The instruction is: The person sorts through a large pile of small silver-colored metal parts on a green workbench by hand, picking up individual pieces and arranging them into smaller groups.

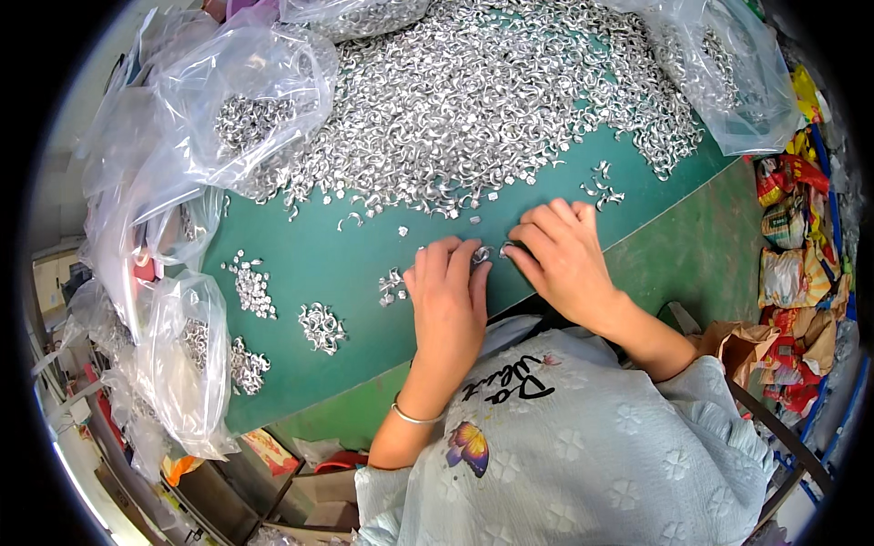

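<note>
Both hands work mid-sort at the green table [300,259] edge, left hand [448,291] and right hand [563,255] with fingers curled nearly closed, pinching small metal clips [482,255] between them, below the big clip pile [473,100]; next needs fine fingertip separation.

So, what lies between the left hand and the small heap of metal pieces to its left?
In the head view, a few loose metal clips on bare green table separate the left hand from the small heap.
</note>
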`<state>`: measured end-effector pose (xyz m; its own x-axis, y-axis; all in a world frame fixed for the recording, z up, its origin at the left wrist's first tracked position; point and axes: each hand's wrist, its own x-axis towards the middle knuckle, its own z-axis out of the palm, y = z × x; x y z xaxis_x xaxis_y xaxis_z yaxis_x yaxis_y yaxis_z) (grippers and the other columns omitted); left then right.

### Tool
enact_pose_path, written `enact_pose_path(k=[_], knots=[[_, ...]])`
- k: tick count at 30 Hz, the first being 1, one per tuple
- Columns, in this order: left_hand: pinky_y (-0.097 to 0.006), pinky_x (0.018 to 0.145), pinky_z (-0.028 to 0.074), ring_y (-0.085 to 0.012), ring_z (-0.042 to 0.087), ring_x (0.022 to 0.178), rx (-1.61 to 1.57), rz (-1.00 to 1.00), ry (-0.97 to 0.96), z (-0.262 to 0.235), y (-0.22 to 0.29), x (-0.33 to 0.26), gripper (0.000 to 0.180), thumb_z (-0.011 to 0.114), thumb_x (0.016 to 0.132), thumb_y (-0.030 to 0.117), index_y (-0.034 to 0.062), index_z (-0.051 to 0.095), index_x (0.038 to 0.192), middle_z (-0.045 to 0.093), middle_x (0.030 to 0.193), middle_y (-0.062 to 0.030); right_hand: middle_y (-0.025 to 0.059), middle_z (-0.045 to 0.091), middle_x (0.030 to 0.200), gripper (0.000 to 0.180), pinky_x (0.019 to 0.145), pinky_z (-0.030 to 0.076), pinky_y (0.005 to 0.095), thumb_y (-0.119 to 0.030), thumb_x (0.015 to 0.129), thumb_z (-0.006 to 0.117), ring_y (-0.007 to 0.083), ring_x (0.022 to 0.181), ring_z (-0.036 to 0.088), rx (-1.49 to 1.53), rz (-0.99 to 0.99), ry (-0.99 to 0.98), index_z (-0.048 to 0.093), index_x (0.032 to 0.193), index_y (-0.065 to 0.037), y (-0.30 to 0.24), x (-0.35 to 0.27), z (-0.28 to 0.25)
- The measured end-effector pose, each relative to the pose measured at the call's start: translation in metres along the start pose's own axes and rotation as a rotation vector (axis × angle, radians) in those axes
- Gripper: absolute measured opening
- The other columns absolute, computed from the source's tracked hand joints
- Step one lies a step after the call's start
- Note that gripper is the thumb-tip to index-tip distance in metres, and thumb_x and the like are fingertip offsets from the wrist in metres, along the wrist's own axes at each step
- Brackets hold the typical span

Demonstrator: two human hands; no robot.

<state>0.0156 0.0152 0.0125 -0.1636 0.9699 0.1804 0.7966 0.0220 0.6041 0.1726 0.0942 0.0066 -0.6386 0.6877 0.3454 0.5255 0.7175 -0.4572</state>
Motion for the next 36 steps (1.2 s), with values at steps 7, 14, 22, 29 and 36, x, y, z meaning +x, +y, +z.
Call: enact_pose_path(k=[7, 14, 22, 29, 36], knots=[[-0.041, 0.09, 0.042, -0.0341, 0.054, 0.103, -0.048, -0.068, 0.025, -0.019, -0.003, -0.019, 0.045, 0.073, 0.079, 0.003, 0.0006, 0.057, 0.121, 0.055, 0.115, -0.0166, 0.0057, 0.057, 0.091, 0.024, 0.074, 0.039, 0.0377, -0.011, 0.077, 0.073, 0.0257, 0.087, 0.052, 0.162, 0.036, -0.029, 0.064, 0.098, -0.004, 0.001, 0.004, 0.0], [-0.041, 0.091, 0.043, -0.0336, 0.054, 0.101, -0.192, -0.181, 0.052, -0.024, -0.002, -0.039, 0.048, 0.074, 0.078, 0.001, 0.0015, 0.057, 0.122, 0.054, 0.118, -0.0161, 0.0069, 0.057, 0.095, 0.023, 0.075, 0.041, 0.0377, -0.006, 0.079, 0.071, 0.0267, 0.09, 0.053, 0.307, -0.019, -0.052, 0.065, 0.101, -0.003, -0.002, 0.009, 0.009], [-0.044, 0.086, 0.042, -0.0296, 0.054, 0.098, 0.075, -0.174, 0.217, -0.033, -0.044, -0.042, 0.03, 0.068, 0.083, 0.0, 0.0017, 0.061, 0.112, 0.056, 0.111, -0.012, 0.008, 0.058, 0.092, 0.02, 0.076, 0.045, 0.0375, -0.002, 0.079, 0.07, 0.0272, 0.086, 0.055, 0.304, -0.052, -0.046, 0.067, 0.099, -0.003, -0.016, 0.016, 0.013], [-0.038, 0.081, 0.046, -0.0308, 0.056, 0.094, -0.107, -0.264, 0.353, -0.033, -0.055, -0.029, 0.03, 0.065, 0.083, -0.005, 0.0, 0.062, 0.112, 0.058, 0.106, -0.0138, 0.0052, 0.055, 0.091, 0.012, 0.078, 0.04, 0.036, -0.01, 0.077, 0.071, 0.024, 0.09, 0.051, 0.188, -0.265, -0.163, 0.066, 0.086, -0.005, -0.039, 0.059, 0.038], [-0.037, 0.088, 0.041, -0.026, 0.055, 0.098, 0.051, -0.163, 0.22, -0.04, -0.05, -0.032, 0.035, 0.072, 0.079, 0.001, 0.0062, 0.065, 0.112, 0.059, 0.109, -0.0089, 0.0033, 0.059, 0.091, 0.011, 0.078, 0.039, 0.0364, -0.011, 0.077, 0.073, 0.0229, 0.089, 0.054, 0.145, -0.233, -0.194, 0.065, 0.084, -0.008, -0.022, 0.053, 0.006]])
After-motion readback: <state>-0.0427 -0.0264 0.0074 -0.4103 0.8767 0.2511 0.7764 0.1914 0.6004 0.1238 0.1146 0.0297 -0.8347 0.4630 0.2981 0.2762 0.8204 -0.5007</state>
